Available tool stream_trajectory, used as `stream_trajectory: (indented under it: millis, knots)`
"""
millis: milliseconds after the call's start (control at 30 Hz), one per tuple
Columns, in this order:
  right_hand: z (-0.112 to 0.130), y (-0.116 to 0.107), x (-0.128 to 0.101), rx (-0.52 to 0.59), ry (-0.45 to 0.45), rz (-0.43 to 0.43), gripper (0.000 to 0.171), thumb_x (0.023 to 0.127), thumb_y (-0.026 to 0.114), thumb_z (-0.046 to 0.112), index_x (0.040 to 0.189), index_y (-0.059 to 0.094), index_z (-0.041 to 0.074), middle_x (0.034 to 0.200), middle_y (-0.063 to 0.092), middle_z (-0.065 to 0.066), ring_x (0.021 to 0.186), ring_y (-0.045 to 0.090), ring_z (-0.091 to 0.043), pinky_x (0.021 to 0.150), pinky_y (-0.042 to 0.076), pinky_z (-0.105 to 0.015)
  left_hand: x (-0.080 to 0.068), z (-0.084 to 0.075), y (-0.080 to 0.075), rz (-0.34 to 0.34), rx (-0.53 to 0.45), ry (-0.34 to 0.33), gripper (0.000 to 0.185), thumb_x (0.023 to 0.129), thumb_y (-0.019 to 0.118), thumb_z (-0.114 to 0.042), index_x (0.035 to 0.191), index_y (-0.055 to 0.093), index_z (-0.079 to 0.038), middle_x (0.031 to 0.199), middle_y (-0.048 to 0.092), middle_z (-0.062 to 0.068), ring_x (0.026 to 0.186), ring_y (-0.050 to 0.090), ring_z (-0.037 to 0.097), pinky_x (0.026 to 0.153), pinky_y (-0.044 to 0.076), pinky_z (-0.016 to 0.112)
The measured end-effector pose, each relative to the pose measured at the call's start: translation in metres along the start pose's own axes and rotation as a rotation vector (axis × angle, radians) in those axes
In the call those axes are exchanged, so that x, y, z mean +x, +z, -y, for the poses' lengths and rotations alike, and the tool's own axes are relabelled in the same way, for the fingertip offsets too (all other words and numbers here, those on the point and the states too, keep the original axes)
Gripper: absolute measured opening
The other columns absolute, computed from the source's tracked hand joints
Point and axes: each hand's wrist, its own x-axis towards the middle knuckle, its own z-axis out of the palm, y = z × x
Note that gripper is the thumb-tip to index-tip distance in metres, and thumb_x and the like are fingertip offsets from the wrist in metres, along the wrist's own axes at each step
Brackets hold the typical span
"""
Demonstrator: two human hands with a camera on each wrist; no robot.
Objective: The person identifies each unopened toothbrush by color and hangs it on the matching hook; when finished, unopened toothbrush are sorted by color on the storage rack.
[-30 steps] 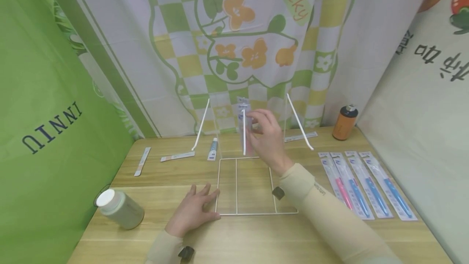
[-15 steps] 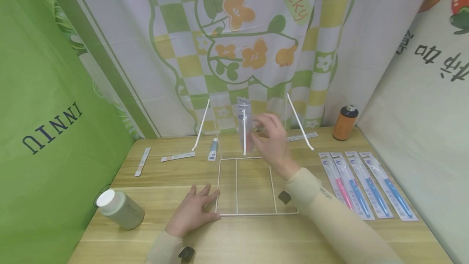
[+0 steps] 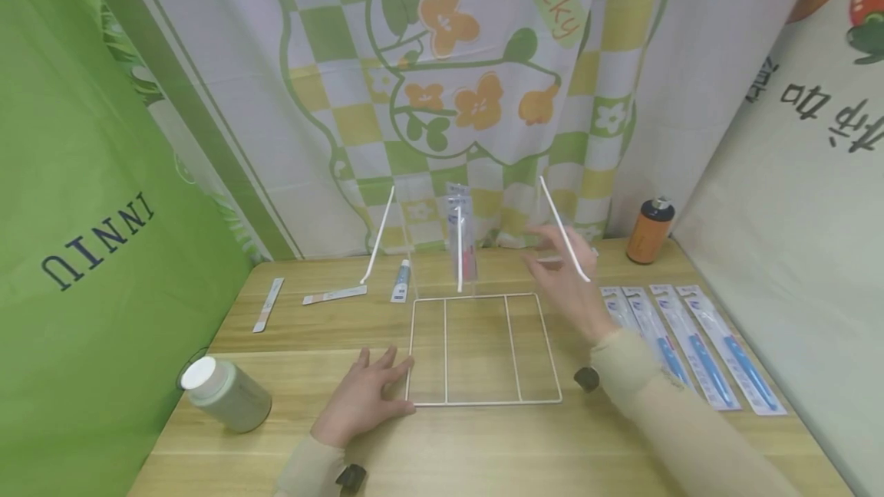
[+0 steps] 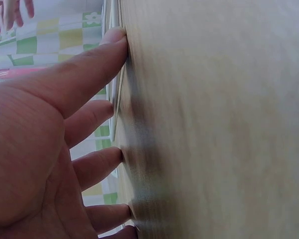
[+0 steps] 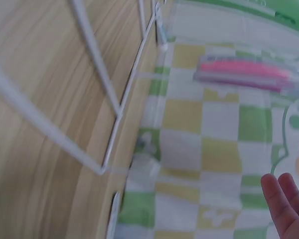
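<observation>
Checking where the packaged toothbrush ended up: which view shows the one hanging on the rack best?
The head view: the packaged toothbrush hangs upright on the wire rack, right hand apart. The right wrist view shows it blurred; the left wrist view shows only a pink blur.

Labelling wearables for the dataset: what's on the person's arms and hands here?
Both hands are bare: left hand, right hand. Each forearm wears a snug beige sleeve down to the wrist. A small black device sits at the right wrist, another at the left.
</observation>
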Motion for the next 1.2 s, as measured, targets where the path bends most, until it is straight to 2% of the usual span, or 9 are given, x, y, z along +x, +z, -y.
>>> stream_trajectory:
  millis: [67, 167, 233, 267, 433, 633, 833, 1033, 1200]
  knots:
    - [-0.011, -0.008, -0.001, -0.064, -0.045, -0.026, 0.051, 0.08, 0.09, -0.008, 0.127, 0.073, 0.003, 0.123, 0.072, -0.018, 0.104, 0.072, -0.034, 0.087, 0.063, -0.026, 0.0, 0.0, 0.0, 0.002, -0.001, -0.001, 0.08, 0.085, 0.087, -0.052, 0.154, 0.061, -0.02, 0.165, 0.043, 0.024, 0.144, 0.024, 0.076, 0.119, 0.021, 0.081]
    - [-0.026, -0.021, -0.004, -0.146, -0.042, -0.023, 0.051, 0.08, 0.093, -0.003, 0.127, 0.074, 0.004, 0.122, 0.074, -0.017, 0.107, 0.07, -0.032, 0.092, 0.055, -0.019, 0.0, 0.0, 0.0, 0.006, -0.003, -0.002, 0.079, 0.086, 0.086, -0.052, 0.154, 0.061, -0.02, 0.166, 0.042, 0.024, 0.144, 0.023, 0.076, 0.119, 0.021, 0.081]
    - [-0.033, -0.031, -0.005, -0.172, -0.025, 0.001, 0.051, 0.081, 0.093, -0.001, 0.127, 0.074, 0.004, 0.12, 0.074, -0.017, 0.104, 0.071, -0.032, 0.087, 0.059, -0.021, 0.0, 0.001, 0.0, 0.008, -0.003, -0.001, 0.079, 0.087, 0.086, -0.052, 0.154, 0.061, -0.02, 0.166, 0.042, 0.024, 0.144, 0.023, 0.076, 0.12, 0.02, 0.081]
    - [-0.036, -0.036, -0.007, -0.177, -0.004, 0.016, 0.051, 0.081, 0.092, -0.002, 0.128, 0.074, 0.004, 0.12, 0.074, -0.017, 0.102, 0.072, -0.031, 0.083, 0.061, -0.022, 0.0, 0.001, 0.0, 0.01, -0.004, -0.001, 0.079, 0.087, 0.086, -0.052, 0.155, 0.061, -0.02, 0.166, 0.041, 0.024, 0.145, 0.023, 0.075, 0.12, 0.02, 0.08]
    - [-0.047, -0.062, -0.013, -0.197, 0.145, 0.115, 0.053, 0.086, 0.088, -0.001, 0.135, 0.072, 0.006, 0.127, 0.071, -0.021, 0.094, 0.075, -0.037, 0.077, 0.066, -0.048, 0.0, 0.0, 0.0, 0.007, 0.0, 0.002, 0.079, 0.087, 0.086, -0.051, 0.155, 0.061, -0.02, 0.166, 0.042, 0.024, 0.145, 0.023, 0.075, 0.12, 0.021, 0.08]
    - [-0.069, -0.09, -0.022, -0.18, 0.32, 0.277, 0.059, 0.094, 0.083, 0.007, 0.149, 0.064, 0.01, 0.136, 0.065, -0.028, 0.096, 0.076, -0.041, 0.062, 0.065, -0.033, 0.0, -0.001, -0.001, 0.005, -0.002, 0.004, 0.08, 0.086, 0.086, -0.053, 0.154, 0.061, -0.02, 0.165, 0.042, 0.024, 0.144, 0.024, 0.076, 0.119, 0.022, 0.081]
    - [-0.083, -0.11, -0.029, -0.217, 0.421, 0.427, 0.065, 0.098, 0.082, 0.027, 0.152, 0.057, 0.002, 0.143, 0.059, -0.035, 0.101, 0.076, -0.043, 0.072, 0.067, -0.042, 0.0, 0.0, -0.002, 0.003, 0.0, -0.003, 0.08, 0.086, 0.086, -0.053, 0.155, 0.061, -0.02, 0.165, 0.043, 0.024, 0.144, 0.026, 0.075, 0.118, 0.024, 0.082]
    - [-0.095, -0.117, -0.037, -0.224, 0.497, 0.492, 0.065, 0.098, 0.082, 0.023, 0.152, 0.055, -0.001, 0.142, 0.06, -0.037, 0.087, 0.078, -0.03, 0.07, 0.065, -0.036, 0.0, 0.002, -0.001, 0.006, -0.001, 0.002, 0.08, 0.086, 0.086, -0.052, 0.154, 0.061, -0.02, 0.165, 0.043, 0.024, 0.143, 0.026, 0.076, 0.117, 0.023, 0.082]
    - [-0.103, -0.121, -0.042, -0.223, 0.561, 0.52, 0.064, 0.098, 0.081, 0.025, 0.152, 0.056, 0.0, 0.139, 0.062, -0.036, 0.101, 0.074, -0.038, 0.077, 0.065, -0.039, 0.001, 0.003, 0.0, 0.011, 0.009, 0.0, 0.08, 0.086, 0.085, -0.053, 0.155, 0.06, -0.021, 0.166, 0.042, 0.023, 0.145, 0.025, 0.075, 0.118, 0.023, 0.082]
